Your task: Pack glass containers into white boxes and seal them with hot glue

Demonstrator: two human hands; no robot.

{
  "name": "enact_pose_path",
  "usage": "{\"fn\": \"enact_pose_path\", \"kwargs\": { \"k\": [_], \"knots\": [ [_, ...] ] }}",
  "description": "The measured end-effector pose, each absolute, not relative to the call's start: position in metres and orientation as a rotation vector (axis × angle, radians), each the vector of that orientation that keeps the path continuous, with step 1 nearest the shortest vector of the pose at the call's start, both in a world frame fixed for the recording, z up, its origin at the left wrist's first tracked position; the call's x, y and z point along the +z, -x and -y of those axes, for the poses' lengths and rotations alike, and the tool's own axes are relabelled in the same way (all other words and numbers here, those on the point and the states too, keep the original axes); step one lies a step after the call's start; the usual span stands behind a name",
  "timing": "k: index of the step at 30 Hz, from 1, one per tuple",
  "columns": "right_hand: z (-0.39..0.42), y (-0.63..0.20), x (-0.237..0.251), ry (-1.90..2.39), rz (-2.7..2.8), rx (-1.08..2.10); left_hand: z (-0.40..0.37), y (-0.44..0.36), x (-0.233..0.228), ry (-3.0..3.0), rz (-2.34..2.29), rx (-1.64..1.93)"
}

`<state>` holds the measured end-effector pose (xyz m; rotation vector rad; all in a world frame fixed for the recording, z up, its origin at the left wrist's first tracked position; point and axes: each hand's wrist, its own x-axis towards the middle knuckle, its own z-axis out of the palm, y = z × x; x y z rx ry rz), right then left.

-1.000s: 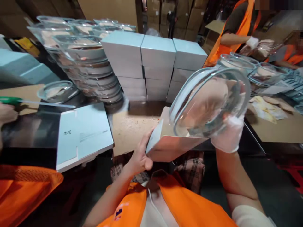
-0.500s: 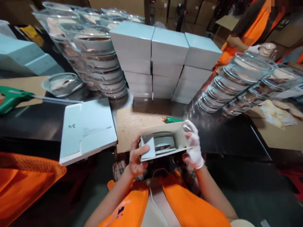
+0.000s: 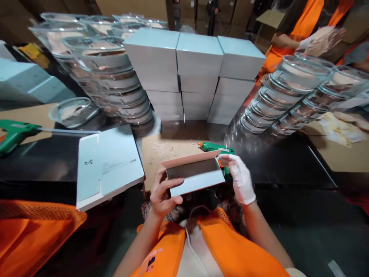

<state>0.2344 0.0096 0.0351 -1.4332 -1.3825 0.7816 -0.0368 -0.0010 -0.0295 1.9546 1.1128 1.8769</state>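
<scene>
Above the dark bench, a pale carton is gripped at both ends by the left hand and gloved right hand, apparently to steady its open flap.

Matt cardboard box; clear glossy glass bowls; shiny black table.

The bare left hand is raised near the chest, its fingers curled and its thumb pressed forward in a grip. The right hand, gloved in white, is held just to its right, fingers closed, with both forearms angled inward from below.
</scene>
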Motion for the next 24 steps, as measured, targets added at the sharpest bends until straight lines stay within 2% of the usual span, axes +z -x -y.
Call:
{"fn": "enact_pose_path", "kwargs": {
  "k": [3,6,12,15,21,24],
  "knots": [
    [-0.017,-0.267,0.028,2.021,1.424,0.525,-0.002,0.038,-0.029,-2.067,-1.073,1.884],
    [-0.031,-0.273,0.020,2.303,1.442,0.710,-0.009,0.032,-0.026,-2.141,-0.989,1.918],
    [-0.056,-0.277,0.015,2.080,1.253,1.099,0.001,0.025,-0.015,-1.997,-0.989,2.007],
    [-0.050,-0.283,0.016,1.913,1.160,1.232,0.022,0.029,-0.017,-1.850,-1.117,1.882],
    [-0.005,-0.258,0.014,1.542,1.007,0.874,0.034,0.016,-0.026,-1.663,-1.426,1.536],
    [0.017,-0.245,0.016,1.407,1.139,1.063,0.028,0.006,-0.019,-1.667,-1.434,1.509]
  ]
}}
